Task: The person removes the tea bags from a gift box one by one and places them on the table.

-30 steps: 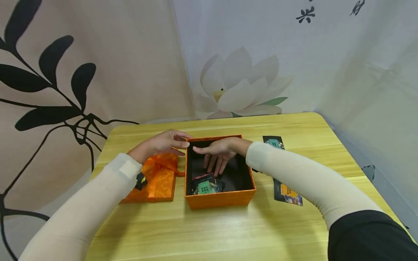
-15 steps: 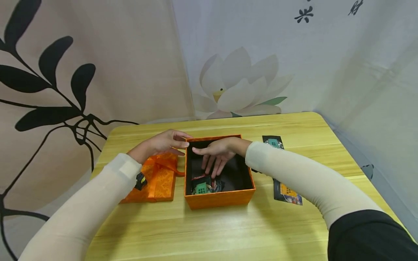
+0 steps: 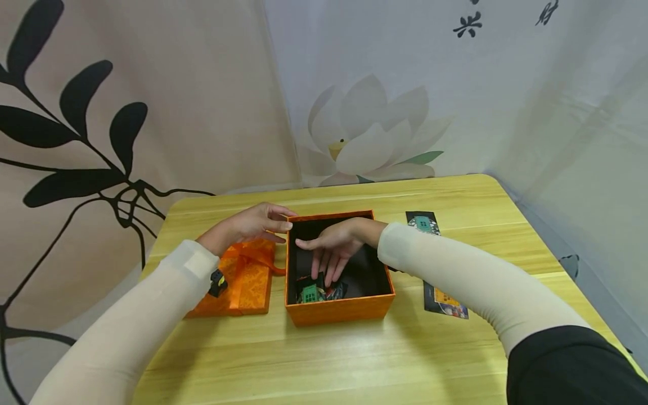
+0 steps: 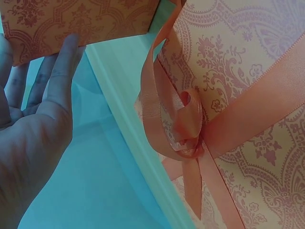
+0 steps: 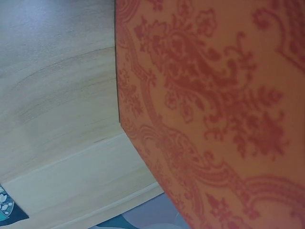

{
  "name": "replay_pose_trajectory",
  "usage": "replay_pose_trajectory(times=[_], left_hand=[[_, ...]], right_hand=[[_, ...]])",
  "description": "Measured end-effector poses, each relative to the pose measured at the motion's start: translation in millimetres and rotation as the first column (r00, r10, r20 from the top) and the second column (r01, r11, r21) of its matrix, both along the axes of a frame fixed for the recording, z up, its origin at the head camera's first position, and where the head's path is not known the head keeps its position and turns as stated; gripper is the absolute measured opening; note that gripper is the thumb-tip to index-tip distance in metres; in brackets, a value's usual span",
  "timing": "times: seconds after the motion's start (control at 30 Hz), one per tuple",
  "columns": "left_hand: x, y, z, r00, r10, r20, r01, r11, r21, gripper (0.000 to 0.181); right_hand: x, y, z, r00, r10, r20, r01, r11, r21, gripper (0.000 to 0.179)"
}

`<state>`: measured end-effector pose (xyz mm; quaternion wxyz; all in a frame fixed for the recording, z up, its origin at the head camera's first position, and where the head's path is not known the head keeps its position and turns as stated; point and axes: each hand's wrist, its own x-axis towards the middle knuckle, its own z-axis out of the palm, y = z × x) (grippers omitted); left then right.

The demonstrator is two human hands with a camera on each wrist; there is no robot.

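Note:
In the head view an orange patterned box with a dark inside stands on the table without a cover. My right hand reaches down into it, fingers fairly straight and thumb held apart. Its fingertips are at several small dark printed packets at the box's near left; whether they press on them is hard to tell. My left hand is at the box's far left corner, its extended fingers against the outer wall in the left wrist view. The right wrist view shows just the box's outer wall, not the hand.
Left of the box lies an orange patterned lid tied with orange ribbon. On the right lie a dark card with a teal label and another with an orange label, partly behind the right forearm. A printed curtain hangs behind the wooden table.
My right hand has sunk slightly deeper and nearer in the box, and the packets under its fingertips have shifted a little. My left hand keeps its place at the corner.

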<state>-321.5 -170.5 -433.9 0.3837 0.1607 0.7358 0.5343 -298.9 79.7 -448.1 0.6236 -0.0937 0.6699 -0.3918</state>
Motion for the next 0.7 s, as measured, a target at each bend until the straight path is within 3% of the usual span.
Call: replay_pose_trajectory(times=[0.23,0.5,0.7], left_hand=[[-1.1,-0.9,-2.2,1.000,0.001,-0.008,-0.001,1.000,-0.009,0.052],[-0.3,-1.6,-1.9,1.000,0.001,-0.012,-0.001,1.000,-0.009,0.051],[0.3,-0.7,-0.4,1.000,0.008,-0.009,-0.008,1.000,-0.008,0.052]], right_hand=[[0.9,-0.2,-0.2,1.000,-0.005,-0.015,0.005,1.000,-0.003,0.077],[0.7,1.7,0.7,0.999,0.023,-0.049,-0.026,0.998,-0.054,0.024],[1.4,3.1,3.0,0.994,0.016,-0.111,-0.022,0.998,-0.057,0.018]])
